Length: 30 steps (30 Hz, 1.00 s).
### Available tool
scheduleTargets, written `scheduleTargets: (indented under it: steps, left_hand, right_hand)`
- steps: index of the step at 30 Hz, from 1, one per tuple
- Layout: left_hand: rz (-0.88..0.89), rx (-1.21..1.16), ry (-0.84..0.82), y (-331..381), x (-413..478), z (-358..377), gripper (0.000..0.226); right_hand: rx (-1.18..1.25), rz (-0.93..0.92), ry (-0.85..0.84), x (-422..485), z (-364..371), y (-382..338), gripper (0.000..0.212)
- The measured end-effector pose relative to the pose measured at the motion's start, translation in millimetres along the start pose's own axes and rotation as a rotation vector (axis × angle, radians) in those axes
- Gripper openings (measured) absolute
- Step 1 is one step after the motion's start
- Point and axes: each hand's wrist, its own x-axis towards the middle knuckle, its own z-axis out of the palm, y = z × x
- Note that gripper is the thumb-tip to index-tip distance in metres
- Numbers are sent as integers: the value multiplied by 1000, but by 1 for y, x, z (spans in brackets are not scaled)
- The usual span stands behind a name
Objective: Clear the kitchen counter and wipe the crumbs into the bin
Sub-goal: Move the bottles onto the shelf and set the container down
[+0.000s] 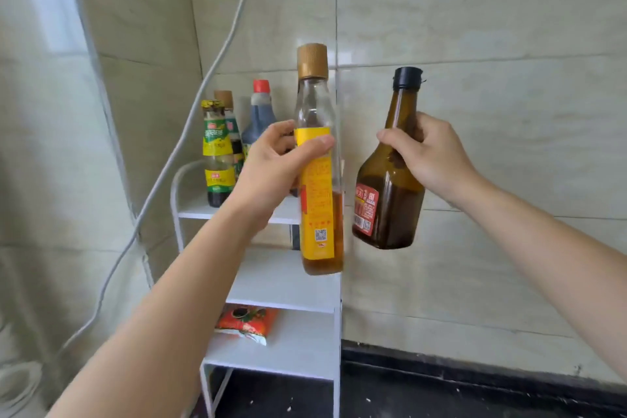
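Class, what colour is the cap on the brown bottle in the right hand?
Black, seen in the head view: cap on the brown bottle, right hand.

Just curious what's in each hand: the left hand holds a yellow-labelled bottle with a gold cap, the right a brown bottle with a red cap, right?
Not quite. The head view shows the brown bottle in the right hand has a black cap, not red. The left hand does hold the yellow-labelled bottle with the gold cap.
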Motion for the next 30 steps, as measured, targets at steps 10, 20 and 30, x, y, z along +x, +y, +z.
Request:
scheduleTargets:
  steps: [10, 20, 30]
  left_hand:
    - [57, 35, 214, -1, 46, -81, 66]
    - [71, 188, 345, -31, 77, -67, 74]
    - [-22, -12, -66, -31, 94, -86, 40]
  right_hand:
    - [61, 9, -60, 57, 86, -40, 21]
    - [-74, 120, -190, 77, 107, -16, 34]
    - [-22, 178, -284, 86, 111, -11, 32]
